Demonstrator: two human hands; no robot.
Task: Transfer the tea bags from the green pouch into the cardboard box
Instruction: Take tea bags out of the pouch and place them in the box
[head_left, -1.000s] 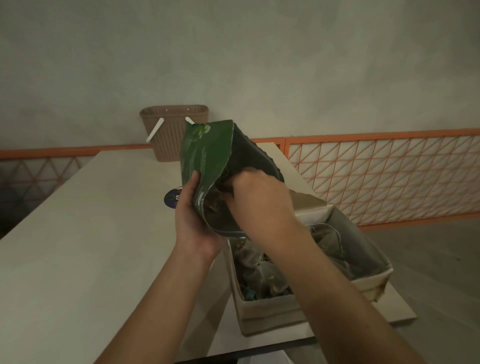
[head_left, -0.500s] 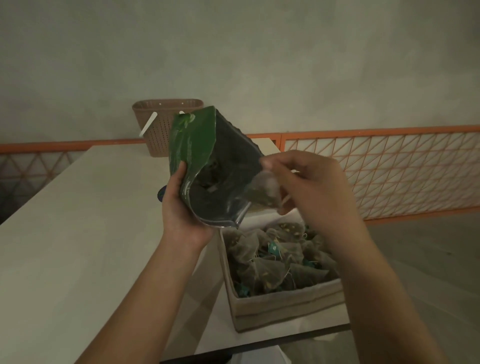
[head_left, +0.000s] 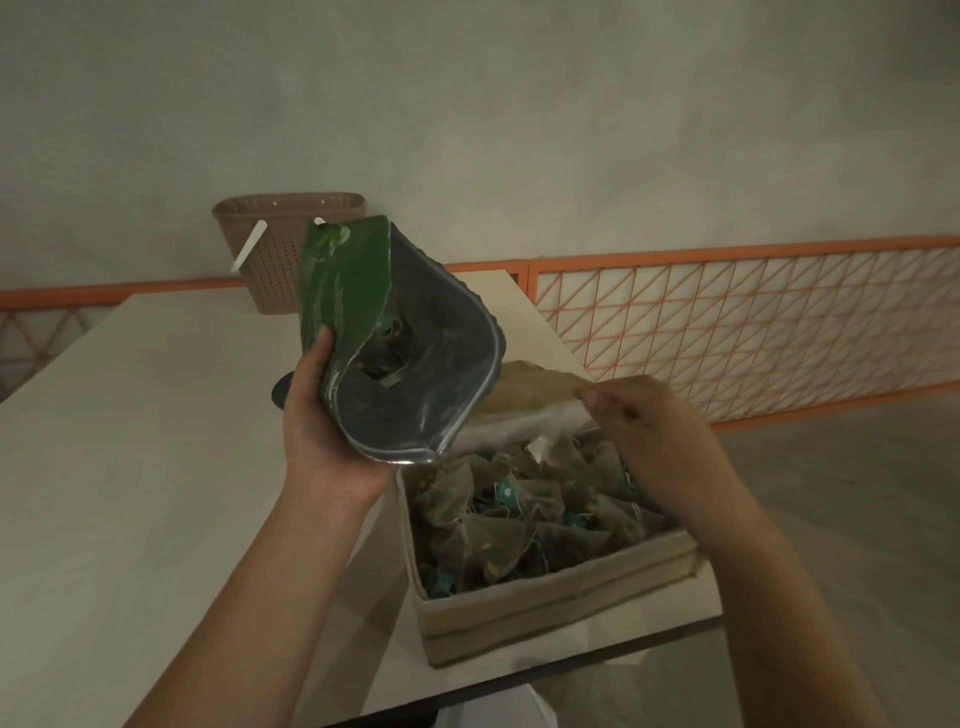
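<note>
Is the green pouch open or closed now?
Open. The green pouch, held by the left hand, has its mouth spread wide, and tea bags show inside.

Pouch (head_left: 358, 280): glossy green plastic film outside, silvery foil-like lining w/ sheen. Box (head_left: 561, 597): matt brown cardboard. Tea bags (head_left: 524, 519): sheer mesh. Table (head_left: 130, 467): smooth matt pale top. Basket (head_left: 275, 260): perforated matt plastic. Railing (head_left: 753, 322): orange-painted metal.

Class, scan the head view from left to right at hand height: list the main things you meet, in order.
left hand → green pouch → cardboard box with tea bags → right hand → orange railing
</note>
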